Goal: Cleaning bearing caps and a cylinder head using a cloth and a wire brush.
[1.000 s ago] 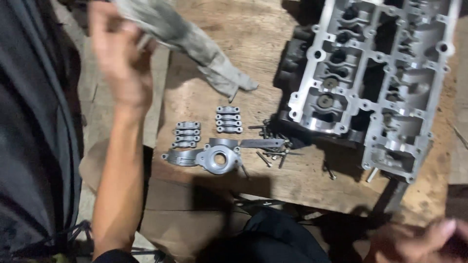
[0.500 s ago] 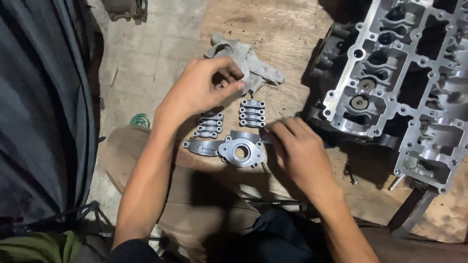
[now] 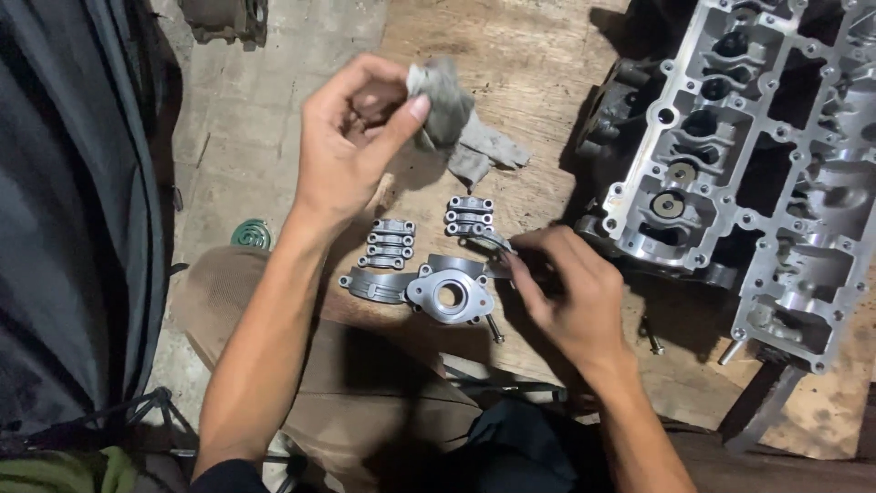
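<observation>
My left hand [image 3: 351, 137] is raised over the wooden board [image 3: 529, 55] and pinches a grey rag [image 3: 456, 123] between thumb and fingers. My right hand [image 3: 570, 292] rests low on the board and grips a curved metal bearing cap [image 3: 493, 242] at its fingertips. Between the hands lie two small stacks of grey bearing caps [image 3: 391, 245], a second stack of caps [image 3: 470, 216], a long curved cap [image 3: 374, 285] and a round aluminium flange housing [image 3: 449, 294]. A bolt [image 3: 493, 329] lies beside the housing.
A large aluminium cylinder head [image 3: 748, 164] fills the right side of the board. Another bolt [image 3: 651, 338] lies near its lower edge. Concrete floor [image 3: 265, 119] with a green round object [image 3: 250, 235] is at left, next to dark fabric [image 3: 73, 210].
My left hand has lifted the rag off the board and bunched it. My right hand has slid right and taken hold of a bearing cap near the stacks.
</observation>
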